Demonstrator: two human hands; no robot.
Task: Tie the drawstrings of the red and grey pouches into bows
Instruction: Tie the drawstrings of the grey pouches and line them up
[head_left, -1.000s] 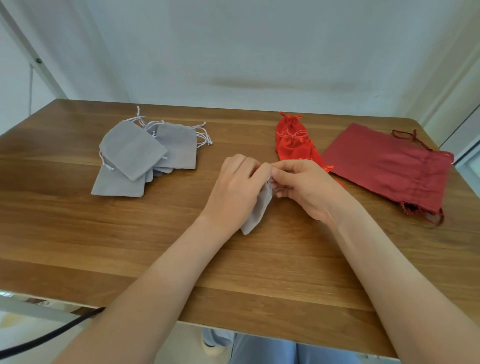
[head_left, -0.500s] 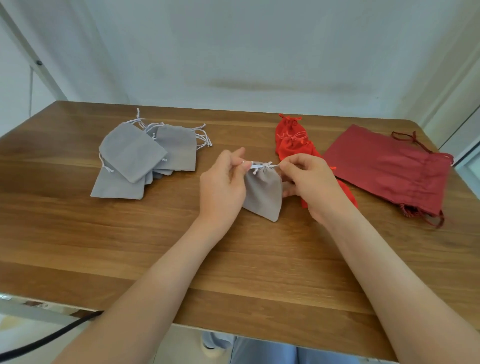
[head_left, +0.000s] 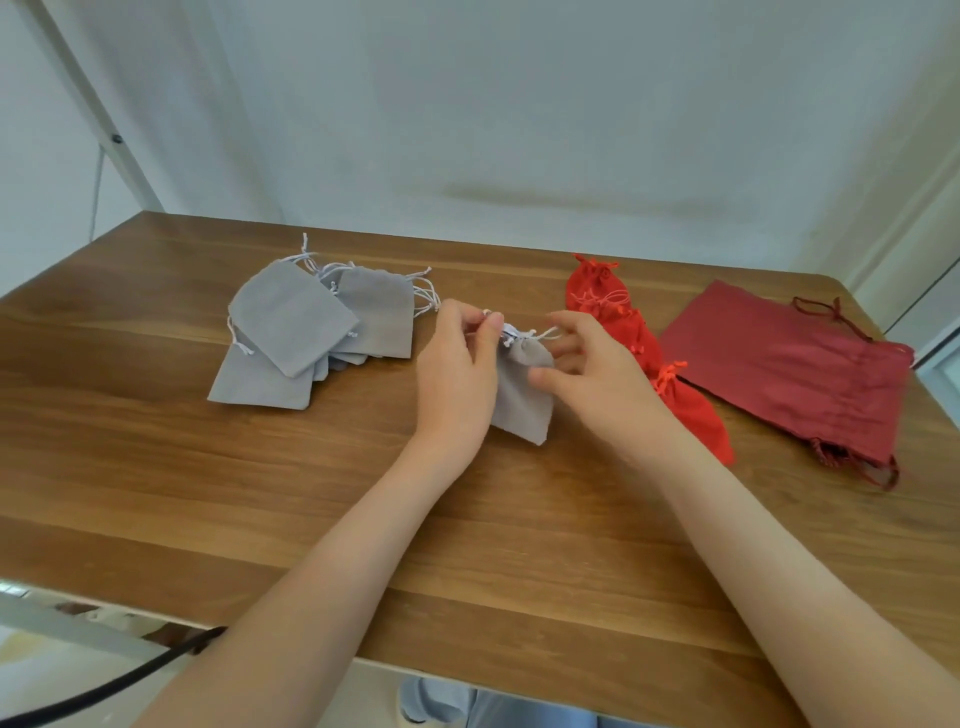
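Grey pouch (head_left: 522, 395) is mid-table, between the two hands, lower corner resting on the wood, mouth gathered shut. White drawstring (head_left: 519, 332) runs sideways across the top.

Left hand (head_left: 457, 374): thumb and forefinger pinch the cord right at the mouth. Right hand (head_left: 597, 374): fingers loosely spread toward the other cord end, thumb low against the pouch's side. Can't tell whether it actually has the cord; too blurred there.

No bow visible yet on this one, so I'd judge we're early in the knot.

Risks:
- Cord is thin and short. If the right side has no real hold, the first cross goes slack and the mouth reopens.
- Uneven pull would drag the pouch sideways into the red pouches (head_left: 618, 322) just beside the right wrist.
- Loops are tiny; easy to pull an end through and get a plain knot.

Around it: pile of grey pouches (head_left: 291, 327) to the left, cords loose. Dark red bags (head_left: 789, 364) far right. Wooden table (head_left: 208, 493), smooth. Plain pale wall (head_left: 519, 130) behind, white post (head_left: 104, 130) left, black cable (head_left: 104, 691) below the near edge.
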